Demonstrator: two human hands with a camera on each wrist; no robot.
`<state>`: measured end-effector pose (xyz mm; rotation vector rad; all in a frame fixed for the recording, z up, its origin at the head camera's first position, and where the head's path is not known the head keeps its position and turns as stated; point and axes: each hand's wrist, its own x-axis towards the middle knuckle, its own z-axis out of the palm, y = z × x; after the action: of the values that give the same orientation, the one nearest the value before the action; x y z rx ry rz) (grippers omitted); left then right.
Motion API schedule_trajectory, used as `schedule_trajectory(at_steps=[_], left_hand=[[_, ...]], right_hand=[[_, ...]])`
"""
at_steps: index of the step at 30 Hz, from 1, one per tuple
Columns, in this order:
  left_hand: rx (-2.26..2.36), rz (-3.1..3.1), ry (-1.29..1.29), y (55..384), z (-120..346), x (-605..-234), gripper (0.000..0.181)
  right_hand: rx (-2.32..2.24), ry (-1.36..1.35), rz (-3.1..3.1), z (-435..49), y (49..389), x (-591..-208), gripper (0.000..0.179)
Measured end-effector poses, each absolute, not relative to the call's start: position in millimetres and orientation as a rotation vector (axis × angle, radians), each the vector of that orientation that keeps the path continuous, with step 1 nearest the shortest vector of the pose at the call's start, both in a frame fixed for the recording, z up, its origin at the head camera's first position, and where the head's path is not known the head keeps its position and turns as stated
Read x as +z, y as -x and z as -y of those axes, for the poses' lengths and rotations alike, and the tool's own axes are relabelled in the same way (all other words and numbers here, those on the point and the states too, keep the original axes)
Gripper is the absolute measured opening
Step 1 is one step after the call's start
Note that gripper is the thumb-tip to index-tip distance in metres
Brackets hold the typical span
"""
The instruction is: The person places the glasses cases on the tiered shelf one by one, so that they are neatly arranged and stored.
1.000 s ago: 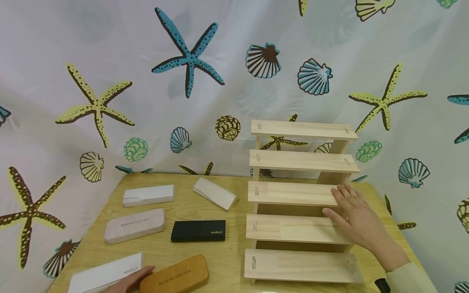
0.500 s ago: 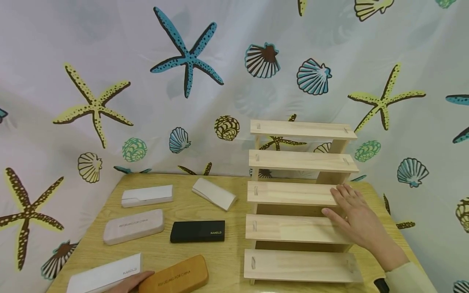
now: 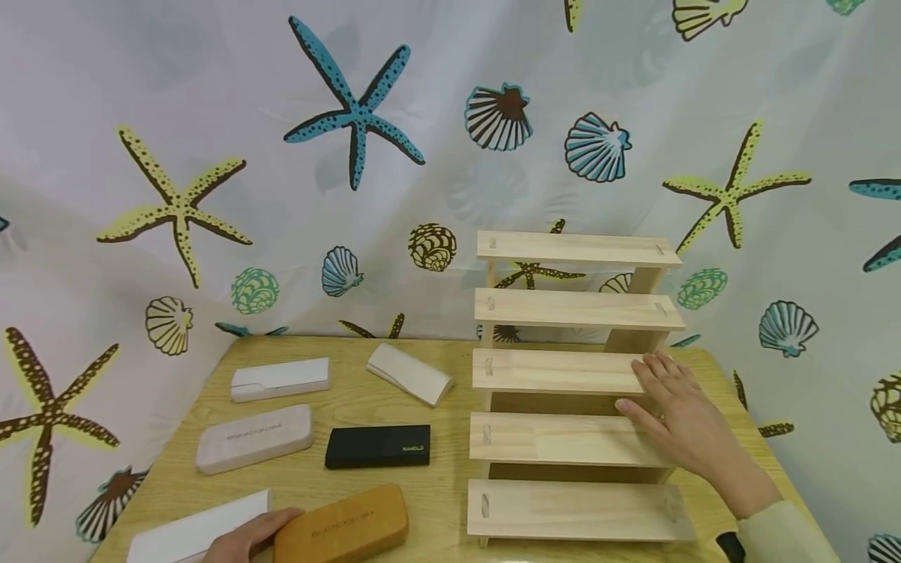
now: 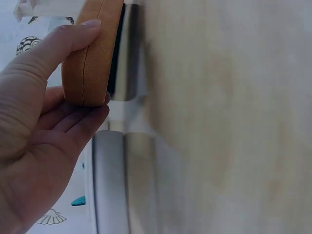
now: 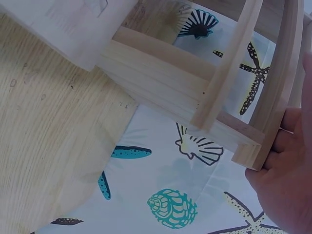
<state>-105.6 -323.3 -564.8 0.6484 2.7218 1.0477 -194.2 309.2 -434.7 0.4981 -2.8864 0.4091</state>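
Observation:
My left hand [image 3: 246, 539] grips the near end of an orange-brown glasses case [image 3: 345, 524] with dark lettering on its lid. In the left wrist view, the thumb lies over the leathery case [image 4: 85, 63] and the fingers curl under its end. A white case [image 3: 204, 524] lies just left of that hand. My right hand [image 3: 679, 414] holds the right end of the middle shelf on a stepped wooden rack [image 3: 563, 508], fingers on top and thumb below the front edge. From the right wrist view, its fingers [image 5: 285, 139] wrap the board's end.
Behind the left hand lie a pale lettered case [image 3: 256, 438], a white case [image 3: 281, 379], a black case [image 3: 376, 446] and a cream case [image 3: 408, 374]. All rest on the wood-grain table [image 3: 436, 508]. A curtain [image 3: 422, 180] with starfish and shells hangs behind.
The left hand has come further into view, and the orange-brown glasses case has shifted slightly up and right. The right hand keeps its place on the rack; the head view drifts slightly.

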Motion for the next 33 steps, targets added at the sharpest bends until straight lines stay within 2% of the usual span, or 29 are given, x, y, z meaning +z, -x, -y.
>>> schedule_trajectory(at_steps=[3,6,15,25,33], left_hand=[[1.077,-2.773,-0.321,105,303,-534,0.075],[1.186,-2.733,-0.129,113,289,-506,0.086],[1.295,-3.002,-0.403,156,285,-457,0.071],[1.358,-3.025,-0.452,198,263,-405,0.07],[1.357,-3.029,-0.62,226,229,-365,0.07]], right_hand=[[0.414,-0.495,2.898,-310,194,-433,0.078],[0.413,-0.493,2.913,-310,194,-429,0.078],[0.364,-0.497,2.936,-308,196,-426,0.077],[0.313,-0.512,2.909,-307,198,-431,0.078],[0.303,-0.51,2.885,-308,198,-437,0.079]])
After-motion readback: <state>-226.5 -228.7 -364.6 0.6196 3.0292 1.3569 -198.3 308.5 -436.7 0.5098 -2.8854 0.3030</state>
